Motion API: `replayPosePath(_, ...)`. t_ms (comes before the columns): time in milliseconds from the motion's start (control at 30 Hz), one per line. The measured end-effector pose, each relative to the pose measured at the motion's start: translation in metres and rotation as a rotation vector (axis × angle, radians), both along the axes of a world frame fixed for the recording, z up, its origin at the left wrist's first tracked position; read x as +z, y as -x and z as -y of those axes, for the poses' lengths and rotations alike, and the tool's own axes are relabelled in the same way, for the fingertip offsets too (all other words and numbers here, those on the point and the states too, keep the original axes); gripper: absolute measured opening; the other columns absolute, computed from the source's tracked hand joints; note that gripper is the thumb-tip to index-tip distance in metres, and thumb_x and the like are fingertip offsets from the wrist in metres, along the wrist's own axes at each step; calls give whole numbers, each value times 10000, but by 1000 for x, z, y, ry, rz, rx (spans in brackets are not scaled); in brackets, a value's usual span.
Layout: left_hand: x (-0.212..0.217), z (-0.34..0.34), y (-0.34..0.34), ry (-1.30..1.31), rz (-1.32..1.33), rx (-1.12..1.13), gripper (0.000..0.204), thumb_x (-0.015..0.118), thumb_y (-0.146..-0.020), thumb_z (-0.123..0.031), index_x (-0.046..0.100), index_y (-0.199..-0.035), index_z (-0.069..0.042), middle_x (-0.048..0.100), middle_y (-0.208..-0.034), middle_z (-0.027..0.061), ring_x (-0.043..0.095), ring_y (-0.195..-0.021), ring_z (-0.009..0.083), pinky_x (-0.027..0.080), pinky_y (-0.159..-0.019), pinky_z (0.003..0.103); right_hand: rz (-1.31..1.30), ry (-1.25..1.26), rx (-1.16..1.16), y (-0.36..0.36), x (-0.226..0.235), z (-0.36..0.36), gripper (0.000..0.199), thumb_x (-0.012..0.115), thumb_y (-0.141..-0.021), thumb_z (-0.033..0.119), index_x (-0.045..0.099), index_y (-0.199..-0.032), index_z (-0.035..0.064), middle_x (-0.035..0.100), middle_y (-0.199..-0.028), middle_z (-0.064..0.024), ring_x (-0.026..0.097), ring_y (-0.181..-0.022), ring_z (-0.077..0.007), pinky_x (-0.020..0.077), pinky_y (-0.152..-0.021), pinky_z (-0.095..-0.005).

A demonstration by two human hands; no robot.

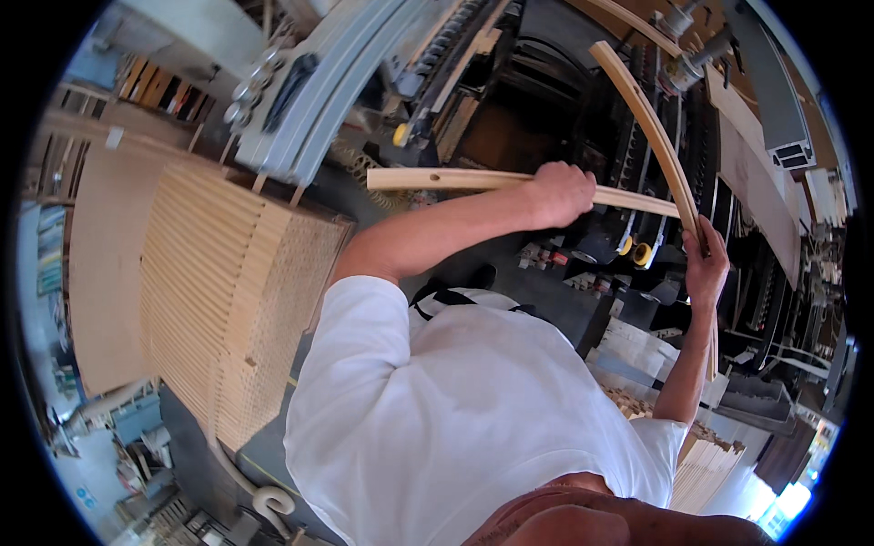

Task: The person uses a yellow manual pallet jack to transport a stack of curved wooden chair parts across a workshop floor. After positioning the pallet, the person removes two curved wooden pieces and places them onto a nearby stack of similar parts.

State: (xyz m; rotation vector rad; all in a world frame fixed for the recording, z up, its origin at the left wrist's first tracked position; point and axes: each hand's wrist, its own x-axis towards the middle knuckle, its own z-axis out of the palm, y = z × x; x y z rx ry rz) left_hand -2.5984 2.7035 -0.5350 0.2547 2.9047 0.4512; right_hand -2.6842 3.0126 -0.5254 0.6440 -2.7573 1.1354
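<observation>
My left hand [563, 195] is closed over a pale wooden strip [482, 179] that lies crosswise in front of me. A dark oval hole shows near the strip's left end. My right hand [707, 262] grips a second wooden strip [648, 114], which runs from the upper middle down past my wrist and looks bowed. The right end of the first strip meets or passes by the second one just above my right hand; whether they touch I cannot tell. My right thumb and fingers wrap the second strip, and its lower part is partly hidden behind my forearm.
A tall stack of wooden strips [205, 300] stands at my left, beside a grey metal beam [341, 86]. Ahead is a dark machine with rails and yellow-rimmed rollers [642, 254]. More stacked wood [706, 469] is at the lower right, and a pale hose [271, 500] lies at the lower left.
</observation>
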Motion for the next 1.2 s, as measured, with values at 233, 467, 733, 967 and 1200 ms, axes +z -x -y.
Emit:
replayPosePath(233, 33, -7, -110, 37, 87, -107, 333, 695, -832, -206, 648, -1032, 55, 725, -868, 173, 719, -841, 319, 566, -715, 432, -122, -58, 50, -57, 26, 8, 363, 718, -913, 105, 657, -1260, 18, 690, -1050, -112, 660, -919, -184, 518, -816, -308)
replayPosePath(467, 42, 6, -239, 12, 81, -102, 173, 687, -801, -170, 735, -882, -25, 739, -862, 139, 726, -842, 308, 568, -716, 419, -40, -118, 15, -148, 28, 5, 379, 719, -915, 141, 656, -1266, 12, 720, -1098, -126, 676, -981, -169, 507, -885, -302)
replayPosePath(733, 21, 27, -327, 100, 207, 36, 157, 681, -786, -157, 762, -888, -68, 753, -909, 125, 730, -885, 292, 570, -752, 417, 27, -112, 54, -217, 36, 17, 386, 717, -925, 147, 647, -1274, -4, 714, -1134, -135, 674, -1016, -200, 510, -916, -313)
replayPosePath(967, -25, 54, -391, -161, 263, 519, 253, 661, -873, -264, 712, -975, -38, 727, -961, 179, 699, -937, 368, 548, -802, 473, 74, -90, 225, -242, 27, 42, 370, 734, -895, 106, 659, -1245, 9, 698, -1045, -119, 652, -927, -186, 507, -834, -312)
replayPosePath(1200, -46, 68, -455, -272, 189, 891, 324, 645, -914, -349, 636, -1133, -110, 698, -1059, 173, 664, -1008, 375, 527, -848, 493, 89, -107, 384, -265, 42, 77, 369, 754, -859, 54, 669, -1214, -1, 673, -1035, -119, 647, -915, -198, 509, -824, -306)
